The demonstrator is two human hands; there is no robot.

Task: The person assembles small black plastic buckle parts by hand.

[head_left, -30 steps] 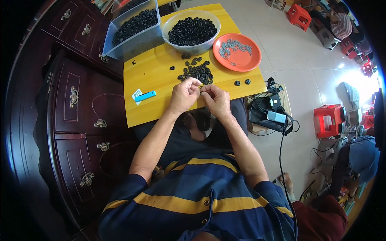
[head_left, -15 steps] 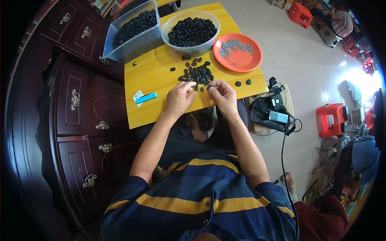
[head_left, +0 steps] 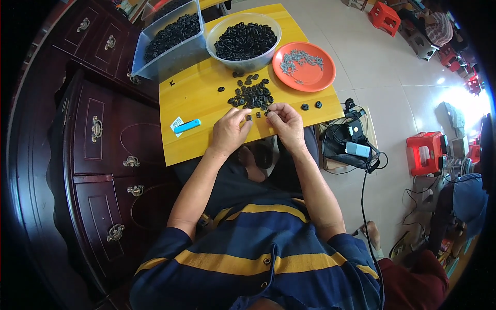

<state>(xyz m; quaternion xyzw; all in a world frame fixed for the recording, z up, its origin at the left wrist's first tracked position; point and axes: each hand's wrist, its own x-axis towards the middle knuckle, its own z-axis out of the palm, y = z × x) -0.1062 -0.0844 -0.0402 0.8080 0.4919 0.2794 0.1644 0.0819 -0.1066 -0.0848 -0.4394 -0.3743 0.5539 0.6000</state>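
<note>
My left hand [head_left: 230,129] is at the near side of a loose pile of small black oval plastic pieces [head_left: 253,95] on the yellow table [head_left: 194,106]. Its thumb and fingers close on a small black piece [head_left: 249,118], partly hidden. Across from it, my right hand [head_left: 288,126] pinches another dark piece [head_left: 267,112] between thumb and forefinger, mostly covered by the fingertips. Between the two hands one small black piece [head_left: 258,114] lies on the tabletop. To the right of my right hand sit two black pieces [head_left: 305,107], apart from the pile.
Behind the pile stands a clear round bowl [head_left: 248,65] full of black pieces, beside a bluish plastic bin [head_left: 173,64] of the same. An orange plate [head_left: 315,82] holds small grey parts. A blue-handled tool [head_left: 187,126] lies left. Dark drawers [head_left: 98,170] flank the table.
The small black piece at my left fingertips has come slightly nearer to me, and the left fingers have shifted with it. My right hand keeps its pinch, nearly still.
</note>
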